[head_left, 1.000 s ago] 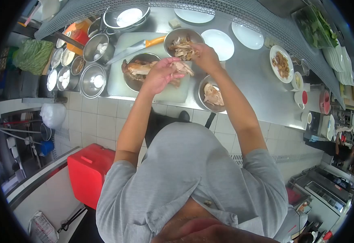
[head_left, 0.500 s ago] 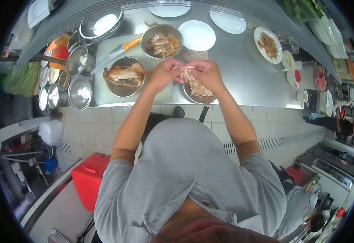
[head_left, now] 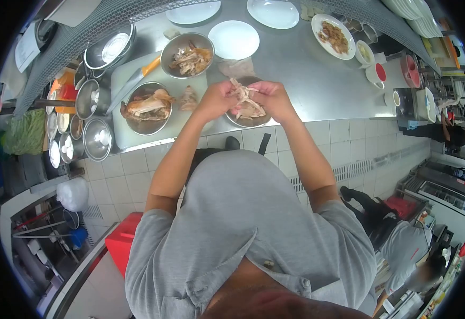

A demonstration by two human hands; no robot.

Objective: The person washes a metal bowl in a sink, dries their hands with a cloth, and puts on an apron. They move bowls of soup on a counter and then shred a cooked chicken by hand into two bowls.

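Note:
Shreds of pale cooked chicken [head_left: 243,92] stretch between my two hands, over a steel bowl [head_left: 248,125] that holds more shredded meat. My left hand [head_left: 216,101] pinches the left end of the shreds, and my right hand [head_left: 273,100] pinches the right end. Left of them, a piece of chicken [head_left: 189,99] lies on the white cutting board [head_left: 190,122]. A larger browned chicken portion [head_left: 150,106] rests in a second steel bowl [head_left: 150,129]. Behind it, a third bowl [head_left: 164,65] contains bones and scraps [head_left: 191,58].
A knife with an orange handle [head_left: 151,66] lies on the board beside several steel bowls and pots [head_left: 98,139]. White plates [head_left: 234,40] stand at the back. To the right are a plate of browned food [head_left: 334,38] and cups [head_left: 376,75]. A co-worker [head_left: 402,244] is at lower right.
My view has turned, so the counter appears shifted left. Both hands are now over the bowl, with the chicken shreds spread between them. The chicken piece on the board has come into sight.

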